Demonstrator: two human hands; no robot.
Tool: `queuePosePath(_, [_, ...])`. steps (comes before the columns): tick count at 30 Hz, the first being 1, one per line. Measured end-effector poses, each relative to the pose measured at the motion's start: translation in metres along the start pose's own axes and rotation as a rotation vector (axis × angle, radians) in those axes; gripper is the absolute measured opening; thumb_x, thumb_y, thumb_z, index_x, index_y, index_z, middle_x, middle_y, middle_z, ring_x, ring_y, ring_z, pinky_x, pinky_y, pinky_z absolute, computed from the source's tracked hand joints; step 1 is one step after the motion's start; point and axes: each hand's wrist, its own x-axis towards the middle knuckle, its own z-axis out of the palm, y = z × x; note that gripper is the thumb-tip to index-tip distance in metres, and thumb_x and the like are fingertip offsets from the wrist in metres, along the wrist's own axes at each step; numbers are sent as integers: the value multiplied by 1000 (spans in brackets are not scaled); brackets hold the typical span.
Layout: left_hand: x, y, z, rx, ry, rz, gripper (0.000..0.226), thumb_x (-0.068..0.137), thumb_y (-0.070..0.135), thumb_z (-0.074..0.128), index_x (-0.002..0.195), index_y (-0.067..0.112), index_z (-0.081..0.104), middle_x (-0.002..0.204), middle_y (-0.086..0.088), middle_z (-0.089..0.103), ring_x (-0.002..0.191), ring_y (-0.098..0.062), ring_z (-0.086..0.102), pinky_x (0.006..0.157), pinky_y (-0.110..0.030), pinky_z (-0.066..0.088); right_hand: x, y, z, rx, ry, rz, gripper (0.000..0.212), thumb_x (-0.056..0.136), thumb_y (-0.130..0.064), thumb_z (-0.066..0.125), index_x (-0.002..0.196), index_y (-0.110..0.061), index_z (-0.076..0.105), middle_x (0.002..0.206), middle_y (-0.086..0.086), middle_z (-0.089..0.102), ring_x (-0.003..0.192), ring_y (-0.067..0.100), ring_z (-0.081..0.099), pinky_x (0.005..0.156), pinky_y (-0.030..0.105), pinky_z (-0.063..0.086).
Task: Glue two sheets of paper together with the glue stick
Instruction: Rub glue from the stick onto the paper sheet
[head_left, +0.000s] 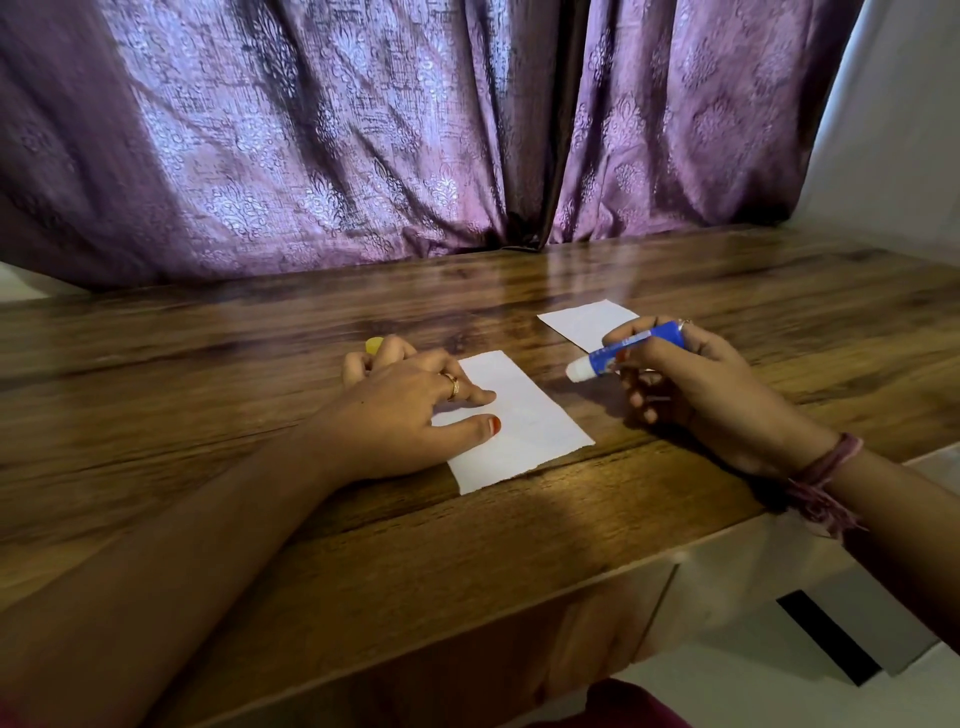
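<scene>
The left hand (410, 400) presses the near sheet of paper (524, 423) flat on the wooden table (260, 519) with thumb and forefinger, while its curled outer fingers appear to hold a yellow cap (375, 345). The right hand (696, 395) grips the blue glue stick (626, 349), fingers wrapped round the barrel, white tip uncapped and pointing toward the near sheet but held clear of it. The second sheet (587, 323) lies farther back, partly behind the right hand. Risk noted: only the sheet's left side is pinned, so a stroke toward the free right edge could wrinkle, drag or tear the thin paper. Glue run past an edge would smear the table. The right wrist could brush the second sheet. The near sheet's lower corner lies close to the table's front edge; open surface remains on the left and behind, up to the purple curtain (363, 130).
</scene>
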Motion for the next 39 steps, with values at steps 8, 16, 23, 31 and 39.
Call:
queuePosePath(8, [-3,8,-4,83,-10,-36,58,79,78,29,126,50,48,110,21,41,103,-4,20,83,-33,12,-15,4,-12,-5,44,-44,19,78,-24,70,86,-8,64,57,2,57,49,13,51,50,27,45])
queuePosePath(16, [-2,17,0,27,84,-17,59,77,75,22,124,50,48,109,18,37,108,-6,23,83,-34,11,-1,-5,-19,-76,112,-5,11,86,-12,65,89,-4,70,61,4,64,54,14,57,50,21,49])
queuePosePath(23, [-2,16,3,-2,0,81,45,82,66,23,123,62,42,131,25,31,118,-1,11,103,-51,4,6,-1,-6,-141,66,-16,10,83,-10,68,74,-9,73,62,7,67,55,13,61,53,20,53])
queuePosePath(31, [-2,18,5,-19,34,21,49,74,75,29,114,59,53,118,28,38,116,-2,17,100,-43,2,6,1,-4,-280,109,-130,19,81,-13,70,67,-25,74,52,0,63,45,9,55,43,19,46])
queuePosePath(39, [-2,18,3,-67,24,25,43,80,67,31,113,57,56,115,27,45,111,0,22,94,-40,7,11,2,-5,-372,60,-173,16,80,-11,70,68,-21,73,53,-5,63,46,2,53,45,14,42])
